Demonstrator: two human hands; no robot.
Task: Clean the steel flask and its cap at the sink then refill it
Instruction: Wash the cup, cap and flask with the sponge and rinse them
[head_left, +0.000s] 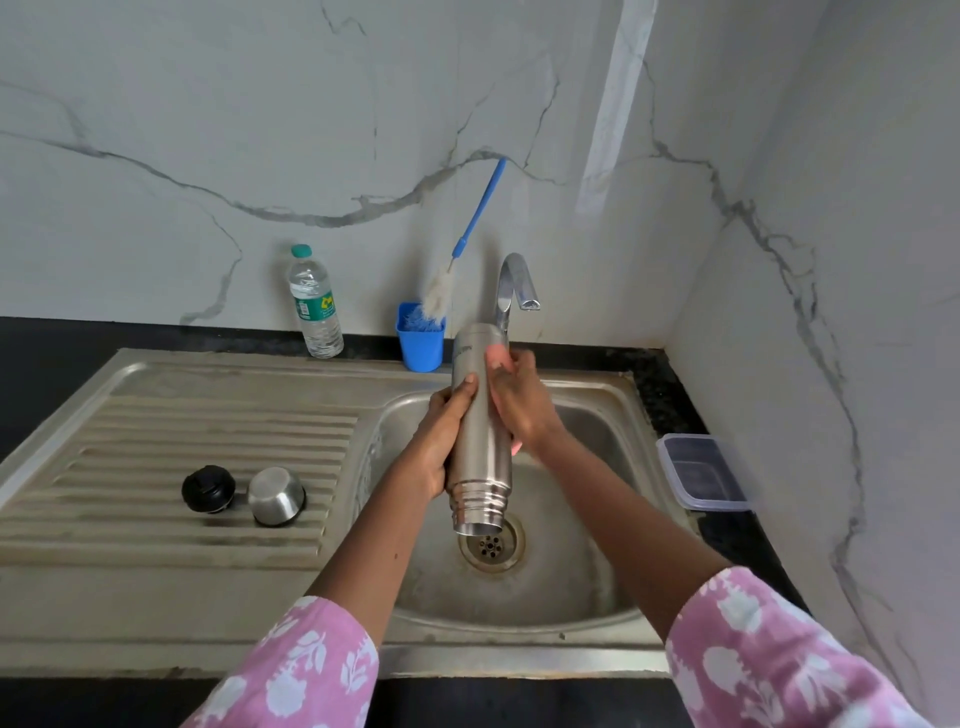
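Gripping the flask low on its body with the left fingers, curled in from the left side, thumb laid flat up the steel. Wrapped over the same flask higher up with the right fingers, closed round its right side, a pink pad pinned between palm and steel. Pink showing by the fingertips and again under the heel of the hand. Left hand and right hand on opposite sides of the body, close together; touching each other or not, cannot tell

Held upside down and a little tilted: open mouth lowest, hanging above the drain, base uppermost, in front of the foot of the tap. All of it over the bowl of the sink, clear of the steel below

Left of the bowl, on the ribbed drainboard: a black stopper and, just beside it to the right, a steel cap, not touching each other, well apart from the flask

Further back, on the black worktop against the marble wall: a clear water bottle with a green top, upright; a blue holder near the tap, with a bottle brush standing in it, blue handle leaning right against the wall. Right of the sink, on the worktop, a clear lidded box. Nearest the camera, pink sleeves with a white flower print, forearms bare
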